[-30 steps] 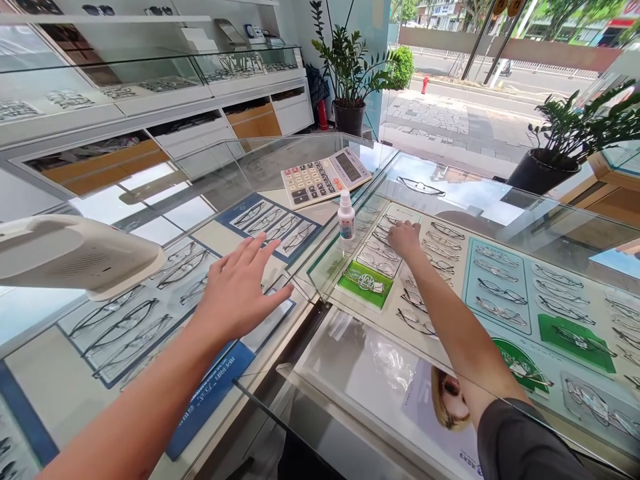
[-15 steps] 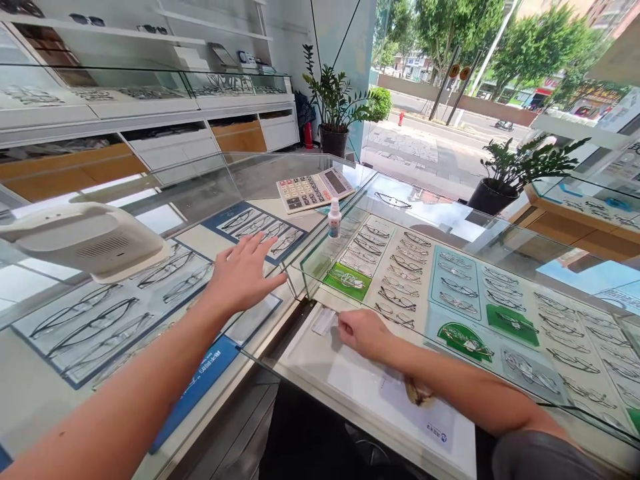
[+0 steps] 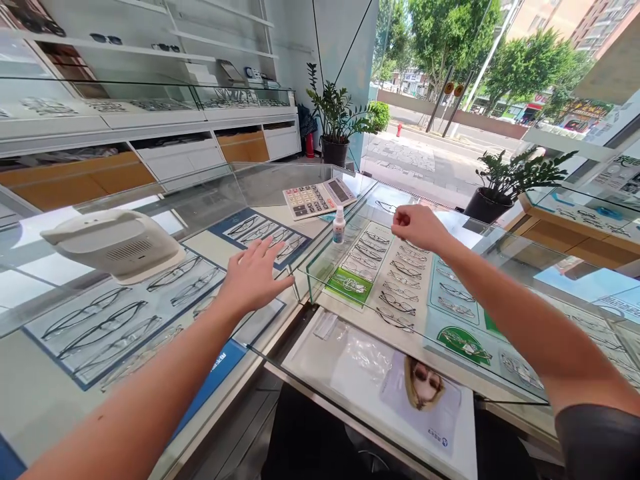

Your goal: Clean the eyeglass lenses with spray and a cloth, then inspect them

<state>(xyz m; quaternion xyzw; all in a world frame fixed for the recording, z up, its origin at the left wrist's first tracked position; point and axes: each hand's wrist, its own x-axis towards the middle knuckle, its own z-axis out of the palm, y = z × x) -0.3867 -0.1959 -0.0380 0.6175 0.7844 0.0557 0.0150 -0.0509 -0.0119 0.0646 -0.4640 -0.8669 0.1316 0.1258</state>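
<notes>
My left hand (image 3: 255, 275) lies with fingers spread on the glass counter top, over a blue-edged tray of glasses (image 3: 267, 233). Above the right-hand glass case hangs my right hand (image 3: 417, 225), its fingers curled together; whatever it may hold is too small to make out. Just beyond it is a single pair of glasses (image 3: 386, 206), partly covered by the hand. A small white spray bottle (image 3: 339, 227) stands upright between my hands, in front of a large calculator (image 3: 319, 199).
A white device (image 3: 120, 247) sits on the left counter. Rows of glasses (image 3: 399, 302) fill the right case. Below it is an open drawer (image 3: 320, 360) with a plastic bag and a printed bag. Potted plants (image 3: 335, 152) stand behind the counters.
My right hand has moved up and away from above the drawer to the far part of the right case. The drawer's plastic bag and printed face now show. My left hand stays in place.
</notes>
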